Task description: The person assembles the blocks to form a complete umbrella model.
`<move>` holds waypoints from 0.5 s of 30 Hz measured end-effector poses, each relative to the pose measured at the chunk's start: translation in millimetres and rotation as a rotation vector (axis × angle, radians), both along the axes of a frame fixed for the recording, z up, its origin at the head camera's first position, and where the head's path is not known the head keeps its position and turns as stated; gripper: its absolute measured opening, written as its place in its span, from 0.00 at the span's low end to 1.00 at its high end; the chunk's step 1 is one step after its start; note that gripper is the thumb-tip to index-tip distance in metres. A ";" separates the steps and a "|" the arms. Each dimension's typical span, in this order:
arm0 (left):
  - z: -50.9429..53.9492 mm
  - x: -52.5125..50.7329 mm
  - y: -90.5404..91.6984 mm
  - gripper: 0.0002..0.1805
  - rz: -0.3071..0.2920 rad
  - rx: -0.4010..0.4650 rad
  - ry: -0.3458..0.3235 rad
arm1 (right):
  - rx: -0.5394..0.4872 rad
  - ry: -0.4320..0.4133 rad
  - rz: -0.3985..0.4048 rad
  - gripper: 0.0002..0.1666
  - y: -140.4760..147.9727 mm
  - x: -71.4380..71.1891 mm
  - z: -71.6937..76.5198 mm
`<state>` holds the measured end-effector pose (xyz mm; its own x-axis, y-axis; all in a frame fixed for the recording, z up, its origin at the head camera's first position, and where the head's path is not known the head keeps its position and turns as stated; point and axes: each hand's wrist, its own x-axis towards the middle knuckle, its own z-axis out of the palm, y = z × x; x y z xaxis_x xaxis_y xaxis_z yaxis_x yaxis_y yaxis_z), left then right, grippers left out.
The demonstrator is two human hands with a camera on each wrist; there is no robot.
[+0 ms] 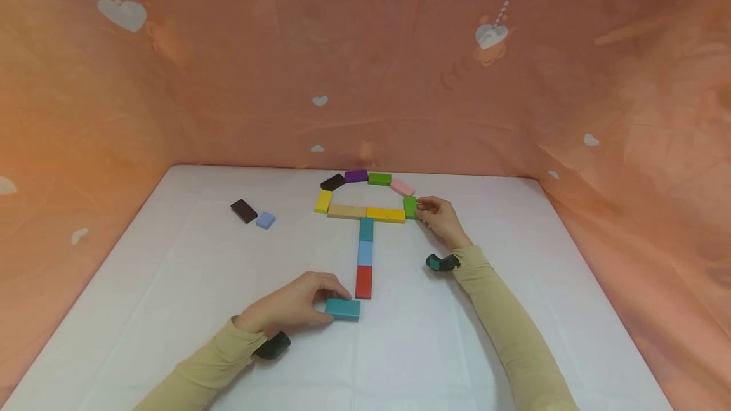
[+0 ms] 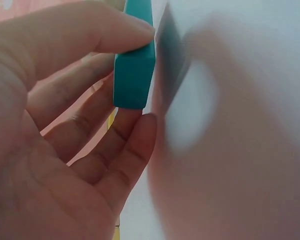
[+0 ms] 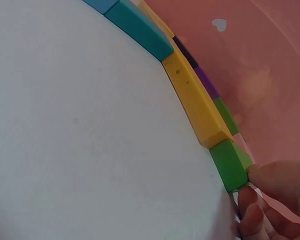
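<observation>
My left hand [image 1: 297, 300] grips a teal block [image 1: 342, 309] between thumb and fingers, just below the near end of the red block [image 1: 363, 282]. In the left wrist view, the held teal block [image 2: 134, 80] stands off the white surface, its shadow apart from it. At the arch's right end, my right hand [image 1: 441, 217] holds a green block [image 1: 410, 207] by its right side. The right wrist view has the thumb on that green block [image 3: 230, 167], which adjoins a yellow block [image 3: 197, 100]; the other fingers are partly hidden.
A column of teal [image 1: 367, 229], light blue [image 1: 365, 252] and red blocks runs down from a flat row. Above, several blocks form an arch, including a purple one [image 1: 356, 176]. A dark brown block [image 1: 243, 210] and a small blue block [image 1: 265, 220] lie at left.
</observation>
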<state>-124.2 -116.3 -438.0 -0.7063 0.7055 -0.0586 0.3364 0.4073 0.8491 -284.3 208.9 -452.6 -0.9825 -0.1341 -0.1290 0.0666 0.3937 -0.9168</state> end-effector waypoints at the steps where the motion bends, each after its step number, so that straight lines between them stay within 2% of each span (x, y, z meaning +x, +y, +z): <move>1: 0.0 -0.1 0.5 0.20 0.001 0.001 -0.005 | 0.002 -0.002 0.001 0.21 0.1 0.0 0.2; 8: -2.0 -1.0 2.2 0.20 -0.011 -0.001 0.017 | 0.018 -0.027 0.002 0.21 1.5 -0.8 0.5; 15: -3.5 -0.5 3.6 0.19 -0.006 0.006 0.032 | -0.016 -0.020 -0.003 0.21 0.0 0.3 2.5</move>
